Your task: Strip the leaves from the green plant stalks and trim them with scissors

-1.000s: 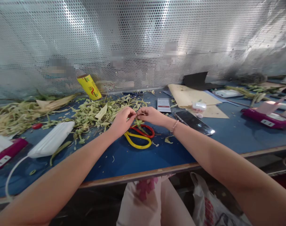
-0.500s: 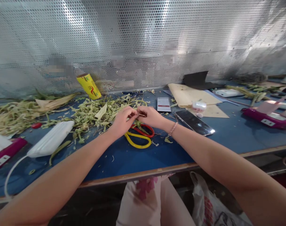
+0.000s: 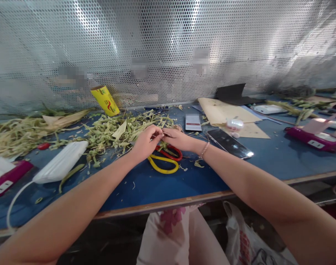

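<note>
My left hand (image 3: 148, 142) and my right hand (image 3: 179, 140) meet fingertip to fingertip above the table. Both are closed in a pinch, and what lies between the fingers is too small and covered to make out. Just below them rest scissors with one red and one yellow handle loop (image 3: 164, 170); their blades are hidden. Bits of pale green plant show under the fingertips. Left of and behind my left hand spreads a heap of green plant scraps (image 3: 104, 134).
A white rectangular device with a cable (image 3: 61, 163) lies left. Behind the heap leans a yellow tube (image 3: 105, 101). To the right are a black phone (image 3: 228, 143), a smaller lit screen (image 3: 193, 122), brown paper (image 3: 223, 114) and a magenta power strip (image 3: 314, 140). A perforated metal wall (image 3: 168, 44) stands behind.
My right hand has shifted slightly, its fingers lying flatter near the left fingertips. The left hand stays almost in place. Nothing else on the table has visibly moved.
</note>
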### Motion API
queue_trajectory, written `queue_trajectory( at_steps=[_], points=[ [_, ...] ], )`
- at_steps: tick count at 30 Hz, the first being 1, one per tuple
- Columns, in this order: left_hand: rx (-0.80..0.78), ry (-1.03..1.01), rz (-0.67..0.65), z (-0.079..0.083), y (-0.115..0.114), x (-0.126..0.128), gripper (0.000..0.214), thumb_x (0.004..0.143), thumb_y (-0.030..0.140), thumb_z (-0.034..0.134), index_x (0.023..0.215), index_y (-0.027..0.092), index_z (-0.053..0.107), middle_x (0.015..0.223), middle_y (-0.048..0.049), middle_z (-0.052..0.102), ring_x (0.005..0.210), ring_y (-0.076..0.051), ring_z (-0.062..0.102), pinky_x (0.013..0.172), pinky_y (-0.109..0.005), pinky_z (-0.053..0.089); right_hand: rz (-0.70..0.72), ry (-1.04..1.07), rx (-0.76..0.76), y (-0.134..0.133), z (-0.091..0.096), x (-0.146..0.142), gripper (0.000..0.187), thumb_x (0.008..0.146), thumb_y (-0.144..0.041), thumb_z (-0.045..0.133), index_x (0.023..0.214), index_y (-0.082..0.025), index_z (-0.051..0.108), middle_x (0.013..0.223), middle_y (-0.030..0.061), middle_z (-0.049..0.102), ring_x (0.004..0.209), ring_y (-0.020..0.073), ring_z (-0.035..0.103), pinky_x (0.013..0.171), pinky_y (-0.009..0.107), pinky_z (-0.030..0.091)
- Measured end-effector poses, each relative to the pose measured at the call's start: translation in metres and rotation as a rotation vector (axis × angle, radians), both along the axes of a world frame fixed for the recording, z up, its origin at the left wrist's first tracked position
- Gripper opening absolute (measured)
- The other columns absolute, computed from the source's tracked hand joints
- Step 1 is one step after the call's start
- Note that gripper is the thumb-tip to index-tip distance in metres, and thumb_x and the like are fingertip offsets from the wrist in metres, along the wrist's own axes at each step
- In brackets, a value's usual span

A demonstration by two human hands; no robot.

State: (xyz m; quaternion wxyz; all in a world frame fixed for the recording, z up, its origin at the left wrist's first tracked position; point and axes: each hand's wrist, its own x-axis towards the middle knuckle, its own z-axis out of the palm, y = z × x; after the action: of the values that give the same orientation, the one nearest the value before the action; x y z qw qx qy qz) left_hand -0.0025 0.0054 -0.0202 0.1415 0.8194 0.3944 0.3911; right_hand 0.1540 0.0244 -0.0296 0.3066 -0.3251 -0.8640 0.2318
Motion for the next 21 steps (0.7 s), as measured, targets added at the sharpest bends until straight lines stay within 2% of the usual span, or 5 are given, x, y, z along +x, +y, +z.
queue_trajectory(
  at_steps=[3,10,15,21],
  points=[
    [-0.03,-0.001,0.022,-0.0011,0.0008,0.0004,0.004,0.077,0.017,0.048,0.073,0.018,0.048,0.073,0.0007,0.053,0.064,-0.01,0.05,0.059,-0.023,0.043,0.031,0.004,-0.012,0.0023,-0.0018,-0.0002,0.01,0.079,-0.025,0.035,0.072,-0.018,0.037,0.071,-0.0004,0.043,0.069,0.0121,0.042,0.067,0.028,0.035],
    [-0.083,-0.06,0.036,-0.0042,0.0063,-0.0012,0.004,0.075,0.018,0.048,0.072,0.018,0.048,0.068,0.0015,0.052,0.064,-0.011,0.05,0.062,-0.025,0.043,0.012,0.066,0.0,0.0024,0.0011,0.0005,0.015,0.077,-0.023,0.043,0.063,-0.018,0.038,0.061,-0.0038,0.039,0.059,0.0086,0.036,0.059,0.024,0.03],
    [-0.192,-0.19,0.023,-0.0048,0.008,-0.0023,0.007,0.074,0.023,0.05,0.071,0.018,0.048,0.064,0.0021,0.051,0.061,-0.011,0.049,0.061,-0.026,0.042,0.049,0.212,-0.119,0.0026,0.0017,0.0006,0.017,0.075,-0.026,0.048,0.063,-0.017,0.04,0.058,-0.0052,0.037,0.054,0.0067,0.032,0.053,0.022,0.028],
    [-0.296,-0.304,0.021,-0.0047,0.005,-0.0009,0.011,0.073,0.027,0.054,0.07,0.017,0.049,0.063,0.0021,0.051,0.06,-0.011,0.049,0.061,-0.026,0.042,0.077,0.283,-0.224,0.0016,0.0029,0.0013,0.013,0.073,-0.023,0.05,0.065,-0.016,0.043,0.056,-0.0059,0.039,0.051,0.0057,0.034,0.051,0.021,0.029]
  ],
)
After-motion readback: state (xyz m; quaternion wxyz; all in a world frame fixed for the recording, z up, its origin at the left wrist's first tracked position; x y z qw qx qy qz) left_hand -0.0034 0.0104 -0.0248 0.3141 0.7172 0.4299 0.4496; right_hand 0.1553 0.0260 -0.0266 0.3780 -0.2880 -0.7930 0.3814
